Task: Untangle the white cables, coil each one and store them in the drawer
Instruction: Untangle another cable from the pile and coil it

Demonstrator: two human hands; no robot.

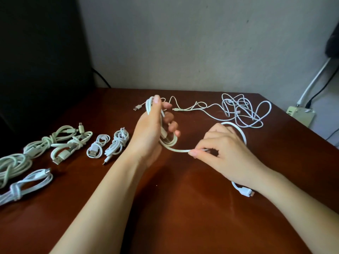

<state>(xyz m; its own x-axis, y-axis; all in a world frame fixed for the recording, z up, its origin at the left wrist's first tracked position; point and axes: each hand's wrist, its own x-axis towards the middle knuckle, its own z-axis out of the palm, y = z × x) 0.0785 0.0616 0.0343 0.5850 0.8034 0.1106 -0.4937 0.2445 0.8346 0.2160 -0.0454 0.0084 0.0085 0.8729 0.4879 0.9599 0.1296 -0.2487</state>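
My left hand grips a half-wound coil of white cable above the middle of the brown table. The cable's free length runs right to my right hand, which pinches it between thumb and forefinger. From there it arcs behind my right hand, and its plug end lies under my right wrist. A tangle of thin white cables lies at the back right, with one strand and a plug stretching left behind my left hand. No drawer is in view.
Several coiled and tied white cables lie in rows on the left of the table. A dark screen stands at the back left. A wall is behind the table, and a power strip with cords sits off the right edge.
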